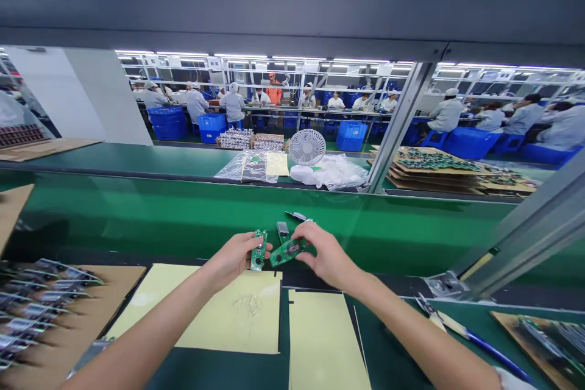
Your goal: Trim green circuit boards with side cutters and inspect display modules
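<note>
My left hand (237,258) grips a small green circuit board (259,250) upright, thumb on its face. Close beside it, my right hand (323,250) pinches another green circuit board (287,251), which is tilted and has a dark round part on it. Behind the right hand, a board with a grey block (283,230) and a thin board end (298,216) stick out; whether the fingers touch them I cannot tell. Below the hands lies a yellow sheet (219,323) with small clear scraps on it, and a second yellow sheet (324,341) lies to its right.
Boards stand in rows on cardboard (116,292) at left. Cutters (429,308) and a blue-handled tool (491,350) lie right, near another board tray (507,323). A metal post (402,128) rises at right. On the ledge stands a white fan (307,148). Co-workers sit far behind.
</note>
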`<control>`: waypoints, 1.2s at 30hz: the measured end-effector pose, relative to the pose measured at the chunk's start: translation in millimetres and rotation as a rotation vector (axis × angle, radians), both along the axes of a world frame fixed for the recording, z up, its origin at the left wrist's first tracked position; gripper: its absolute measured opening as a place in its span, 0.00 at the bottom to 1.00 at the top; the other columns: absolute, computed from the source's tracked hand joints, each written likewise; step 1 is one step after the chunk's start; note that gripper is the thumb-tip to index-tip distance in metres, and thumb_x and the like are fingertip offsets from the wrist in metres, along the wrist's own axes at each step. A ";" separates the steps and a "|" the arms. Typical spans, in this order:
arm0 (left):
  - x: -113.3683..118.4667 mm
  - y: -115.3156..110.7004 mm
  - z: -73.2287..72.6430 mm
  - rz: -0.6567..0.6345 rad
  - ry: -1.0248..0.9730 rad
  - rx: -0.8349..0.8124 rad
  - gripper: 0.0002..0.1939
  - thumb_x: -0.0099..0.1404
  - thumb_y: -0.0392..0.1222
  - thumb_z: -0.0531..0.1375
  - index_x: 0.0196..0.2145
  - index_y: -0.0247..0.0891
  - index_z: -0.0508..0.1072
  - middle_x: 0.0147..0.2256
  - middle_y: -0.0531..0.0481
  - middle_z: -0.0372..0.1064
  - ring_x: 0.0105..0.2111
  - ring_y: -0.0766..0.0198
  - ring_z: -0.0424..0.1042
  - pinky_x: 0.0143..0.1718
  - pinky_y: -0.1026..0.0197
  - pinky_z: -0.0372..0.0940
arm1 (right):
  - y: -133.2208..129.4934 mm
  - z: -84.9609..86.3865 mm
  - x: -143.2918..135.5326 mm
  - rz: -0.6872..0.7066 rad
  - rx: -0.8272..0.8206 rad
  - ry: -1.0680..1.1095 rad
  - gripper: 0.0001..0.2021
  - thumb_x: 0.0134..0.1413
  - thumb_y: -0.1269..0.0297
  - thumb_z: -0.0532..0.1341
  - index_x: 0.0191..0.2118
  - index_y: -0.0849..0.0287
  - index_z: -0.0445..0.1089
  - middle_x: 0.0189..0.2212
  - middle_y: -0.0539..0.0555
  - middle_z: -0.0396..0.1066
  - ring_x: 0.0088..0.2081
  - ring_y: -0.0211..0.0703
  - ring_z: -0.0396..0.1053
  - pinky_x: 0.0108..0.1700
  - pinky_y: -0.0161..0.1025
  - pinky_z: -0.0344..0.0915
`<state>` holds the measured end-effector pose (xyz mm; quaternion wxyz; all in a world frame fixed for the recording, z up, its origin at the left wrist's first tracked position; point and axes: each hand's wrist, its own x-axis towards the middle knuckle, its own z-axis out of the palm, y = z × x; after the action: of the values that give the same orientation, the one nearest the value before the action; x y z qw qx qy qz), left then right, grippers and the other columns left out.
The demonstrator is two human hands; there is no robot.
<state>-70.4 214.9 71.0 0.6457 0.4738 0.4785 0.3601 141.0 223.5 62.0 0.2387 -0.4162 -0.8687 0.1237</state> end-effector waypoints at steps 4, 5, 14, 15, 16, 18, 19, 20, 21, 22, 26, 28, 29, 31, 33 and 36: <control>1.1 -15.6 1.2 -0.076 -0.013 -0.036 0.12 0.61 0.47 0.55 0.32 0.34 0.69 0.28 0.52 0.69 0.31 0.63 0.69 0.36 0.56 0.63 | -22.8 -0.5 -37.6 0.121 0.085 -0.005 0.13 0.48 0.80 0.56 0.40 0.60 0.63 0.42 0.57 0.64 0.44 0.47 0.60 0.44 0.46 0.59; 0.8 -19.1 1.1 -0.089 -0.004 -0.028 0.10 0.59 0.46 0.58 0.30 0.35 0.70 0.27 0.53 0.68 0.32 0.62 0.69 0.36 0.58 0.62 | -26.2 -1.5 -44.7 0.132 0.093 -0.017 0.12 0.49 0.80 0.55 0.39 0.60 0.63 0.41 0.58 0.65 0.43 0.48 0.60 0.44 0.47 0.59; -34.5 -36.9 -4.0 0.060 0.091 -0.082 0.10 0.52 0.43 0.64 0.31 0.36 0.72 0.25 0.51 0.69 0.28 0.61 0.67 0.27 0.63 0.58 | 32.7 2.8 0.4 -0.162 -0.115 -0.085 0.14 0.56 0.61 0.56 0.47 0.60 0.62 0.47 0.56 0.62 0.45 0.46 0.62 0.45 0.50 0.61; -38.4 -38.7 -3.1 0.068 0.064 -0.113 0.10 0.53 0.44 0.63 0.31 0.36 0.72 0.26 0.50 0.70 0.28 0.62 0.68 0.27 0.63 0.60 | 46.0 0.5 13.3 -0.278 -0.155 -0.097 0.13 0.57 0.62 0.56 0.47 0.60 0.62 0.47 0.56 0.62 0.45 0.46 0.63 0.44 0.50 0.62; -41.1 -40.5 -1.9 0.075 0.029 -0.141 0.11 0.54 0.45 0.62 0.32 0.35 0.72 0.27 0.49 0.70 0.28 0.62 0.68 0.28 0.63 0.61 | 57.7 -2.6 24.7 -0.367 -0.198 -0.107 0.13 0.57 0.62 0.55 0.47 0.59 0.62 0.47 0.56 0.62 0.44 0.45 0.64 0.44 0.49 0.63; -42.8 -44.0 0.7 0.096 -0.041 -0.186 0.11 0.55 0.45 0.62 0.31 0.34 0.72 0.28 0.47 0.71 0.28 0.63 0.69 0.29 0.62 0.64 | 74.3 -10.5 40.0 -0.486 -0.276 -0.114 0.14 0.57 0.61 0.55 0.48 0.60 0.61 0.46 0.56 0.62 0.42 0.45 0.65 0.41 0.47 0.64; -42.0 -45.4 1.7 0.111 -0.070 -0.201 0.10 0.55 0.45 0.62 0.31 0.34 0.72 0.28 0.47 0.71 0.27 0.64 0.69 0.29 0.62 0.65 | 79.1 -14.7 43.4 -0.522 -0.307 -0.113 0.15 0.57 0.61 0.55 0.48 0.60 0.61 0.46 0.56 0.62 0.42 0.44 0.65 0.41 0.47 0.65; -40.4 -46.4 2.5 0.128 -0.095 -0.207 0.10 0.56 0.44 0.62 0.31 0.34 0.72 0.28 0.47 0.71 0.27 0.65 0.69 0.29 0.63 0.65 | 81.9 -18.6 44.2 -0.549 -0.331 -0.109 0.15 0.57 0.60 0.55 0.49 0.60 0.61 0.46 0.56 0.63 0.42 0.44 0.65 0.41 0.47 0.65; -38.3 -47.2 3.0 0.142 -0.115 -0.210 0.09 0.56 0.43 0.62 0.31 0.34 0.72 0.29 0.47 0.71 0.27 0.66 0.69 0.29 0.64 0.65 | 83.4 -22.2 43.1 -0.574 -0.348 -0.104 0.15 0.57 0.60 0.55 0.48 0.60 0.61 0.46 0.56 0.62 0.42 0.45 0.65 0.41 0.47 0.64; -35.8 -47.8 3.4 0.152 -0.133 -0.209 0.08 0.56 0.42 0.62 0.31 0.34 0.72 0.29 0.47 0.71 0.27 0.67 0.69 0.28 0.65 0.65 | 84.0 -25.3 40.8 -0.599 -0.362 -0.097 0.14 0.57 0.61 0.55 0.48 0.59 0.61 0.46 0.56 0.62 0.42 0.45 0.65 0.42 0.47 0.64; -26.5 -48.0 4.0 0.154 -0.189 -0.197 0.05 0.55 0.36 0.63 0.32 0.33 0.73 0.30 0.47 0.71 0.26 0.69 0.67 0.29 0.68 0.65 | 85.1 -30.3 35.1 -0.675 -0.431 -0.035 0.13 0.57 0.62 0.56 0.47 0.59 0.62 0.46 0.56 0.62 0.43 0.44 0.64 0.42 0.47 0.64; -23.2 -47.8 4.1 0.153 -0.204 -0.196 0.04 0.53 0.33 0.64 0.30 0.33 0.73 0.27 0.49 0.70 0.26 0.70 0.66 0.29 0.68 0.65 | 85.6 -27.4 39.9 -0.677 -0.482 0.021 0.13 0.57 0.62 0.56 0.47 0.60 0.62 0.46 0.55 0.63 0.42 0.44 0.65 0.41 0.46 0.64; -22.0 -47.9 4.2 0.155 -0.209 -0.195 0.04 0.53 0.32 0.64 0.30 0.33 0.74 0.26 0.50 0.69 0.26 0.70 0.66 0.29 0.68 0.65 | 85.3 -24.5 43.5 -0.668 -0.509 0.054 0.13 0.57 0.62 0.56 0.47 0.60 0.63 0.45 0.55 0.63 0.41 0.43 0.65 0.41 0.46 0.65; -20.4 -48.7 4.9 0.162 -0.210 -0.194 0.05 0.52 0.30 0.64 0.30 0.33 0.74 0.26 0.51 0.69 0.26 0.70 0.65 0.29 0.68 0.65 | 82.2 -15.8 50.2 -0.623 -0.557 0.123 0.13 0.57 0.62 0.55 0.47 0.60 0.62 0.45 0.55 0.63 0.40 0.43 0.66 0.40 0.45 0.65; -19.5 -50.7 6.5 0.171 -0.210 -0.189 0.06 0.52 0.30 0.64 0.30 0.33 0.73 0.28 0.50 0.68 0.25 0.70 0.65 0.27 0.68 0.65 | 73.8 -4.6 51.6 -0.534 -0.597 0.186 0.13 0.58 0.62 0.55 0.47 0.60 0.62 0.44 0.55 0.63 0.39 0.42 0.66 0.39 0.44 0.66; -18.9 -56.6 10.4 0.202 -0.214 -0.185 0.06 0.52 0.30 0.64 0.29 0.34 0.72 0.25 0.53 0.66 0.25 0.71 0.63 0.25 0.68 0.63 | 46.9 10.6 37.6 -0.291 -0.661 0.247 0.12 0.58 0.63 0.55 0.46 0.61 0.62 0.42 0.54 0.65 0.37 0.41 0.67 0.37 0.43 0.67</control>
<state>-89.3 158.3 81.4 0.6942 0.3211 0.4833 0.4259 178.6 270.4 72.6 0.2097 -0.5717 -0.6783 0.4112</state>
